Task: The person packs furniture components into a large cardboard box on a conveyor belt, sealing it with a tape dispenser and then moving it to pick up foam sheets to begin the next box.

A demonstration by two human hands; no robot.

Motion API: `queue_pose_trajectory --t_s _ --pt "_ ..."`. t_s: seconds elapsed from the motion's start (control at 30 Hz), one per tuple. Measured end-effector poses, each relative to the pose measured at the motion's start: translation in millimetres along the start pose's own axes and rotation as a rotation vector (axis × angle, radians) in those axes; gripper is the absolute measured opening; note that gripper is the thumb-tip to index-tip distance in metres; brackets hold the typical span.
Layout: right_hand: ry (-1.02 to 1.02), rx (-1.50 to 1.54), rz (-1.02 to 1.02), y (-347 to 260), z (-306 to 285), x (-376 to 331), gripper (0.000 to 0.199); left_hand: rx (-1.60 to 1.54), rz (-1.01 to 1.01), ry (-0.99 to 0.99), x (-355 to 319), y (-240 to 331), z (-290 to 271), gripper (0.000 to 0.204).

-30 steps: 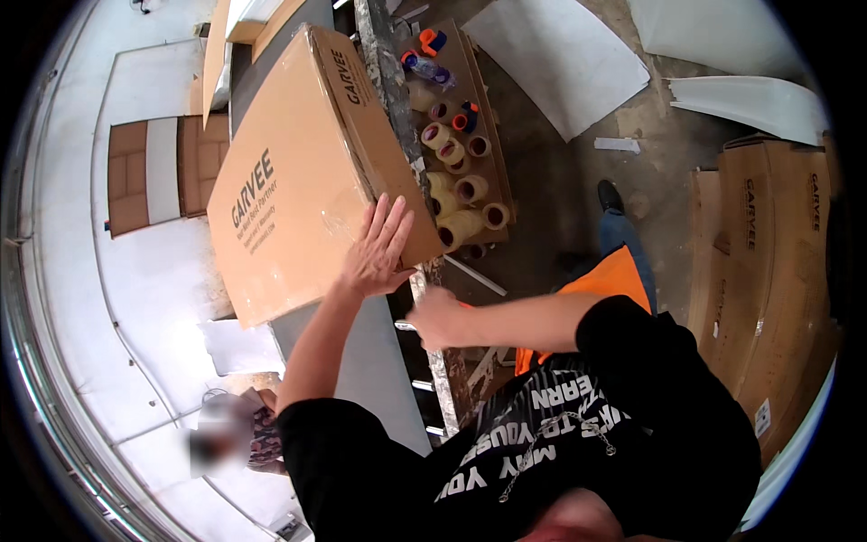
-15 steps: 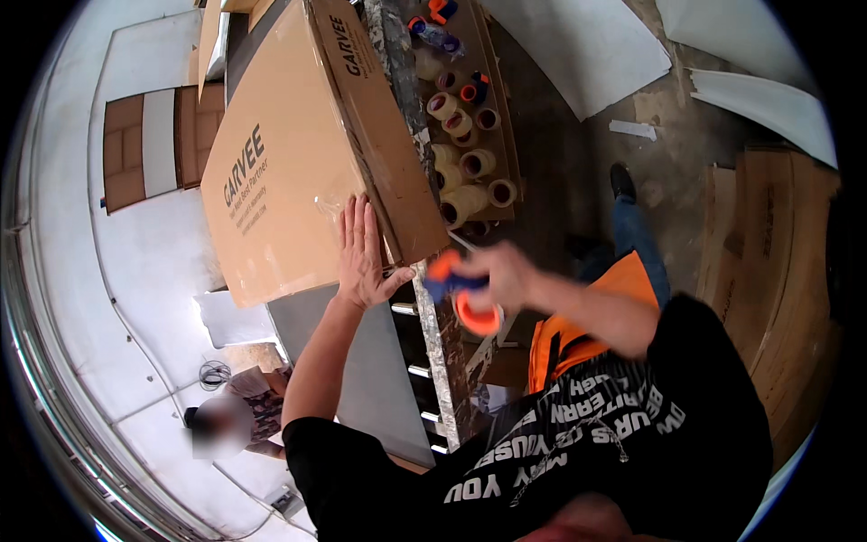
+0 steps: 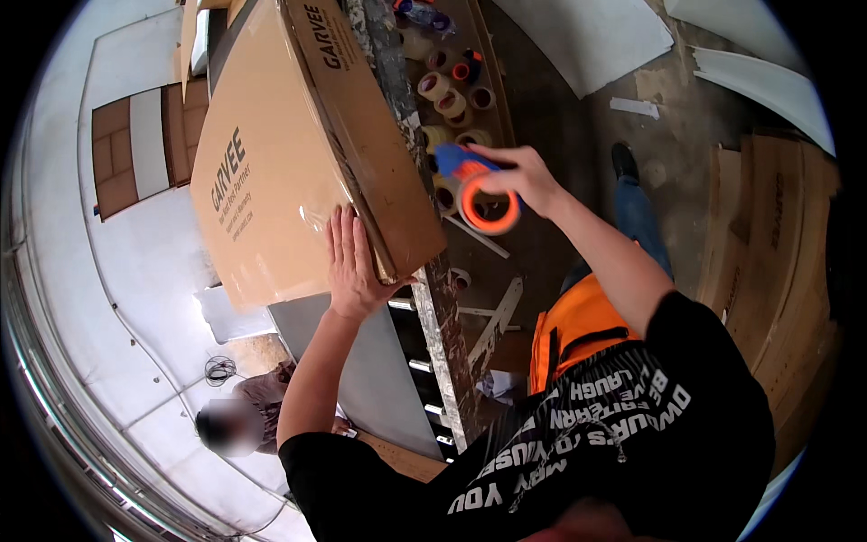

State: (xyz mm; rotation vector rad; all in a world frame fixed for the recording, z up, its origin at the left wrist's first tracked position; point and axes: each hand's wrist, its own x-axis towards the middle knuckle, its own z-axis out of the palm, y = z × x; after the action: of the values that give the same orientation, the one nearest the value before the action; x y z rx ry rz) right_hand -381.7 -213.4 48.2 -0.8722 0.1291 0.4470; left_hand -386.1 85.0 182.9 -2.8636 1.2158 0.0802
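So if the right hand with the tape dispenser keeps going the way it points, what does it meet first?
Most likely the end face of the cardboard box: the right hand aims the tape dispenser at it, though depth is unclear.

One large cardboard box, one orange tape dispenser, about seven tape rolls.

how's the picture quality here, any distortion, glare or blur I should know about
Head view: strong fisheye bending with a black rim; soft glare on the large brown cardboard box beside the left hand; the right hand with the orange-and-blue tape dispenser looks reasonably sharp; a blurred patch sits lower left.
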Motion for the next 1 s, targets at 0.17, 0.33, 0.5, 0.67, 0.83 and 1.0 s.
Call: queue_pose_trajectory --t_s 0.17,0.33,0.5,0.67,0.83,1.0 --pt "-0.286 -0.665 -0.08 62.6 55.5 -53.6 0.065 -0.021 -0.024 -0.008 -13.1 -8.3 -5.3 0.122" --pt "-0.566 -1.106 0.134 52.7 153.2 -26.7 0.044 -0.085 -0.02 -0.013 -4.5 -6.4 1.7 0.119" --pt "-0.781 -1.028 -0.052 47.1 134.6 -43.9 0.048 0.257 0.414 -0.248 -7.4 -22.7 -17.6 0.068" --pt "-0.509 -1.435 0.071 -32.7 -29.0 -41.7 0.06 0.017 0.391 -0.949 122.4 -27.7 -49.7 0.073" --pt "0.016 -1.239 -0.093 -108.8 -85.9 26.4 0.053 0.268 0.025 -0.319 246.8 -151.4 -2.7 0.104" --pt "0.216 -0.911 -0.387 -140.1 -107.1 135.9 0.055 0.177 -0.501 0.459 386.8 -302.2 -4.8 0.107"
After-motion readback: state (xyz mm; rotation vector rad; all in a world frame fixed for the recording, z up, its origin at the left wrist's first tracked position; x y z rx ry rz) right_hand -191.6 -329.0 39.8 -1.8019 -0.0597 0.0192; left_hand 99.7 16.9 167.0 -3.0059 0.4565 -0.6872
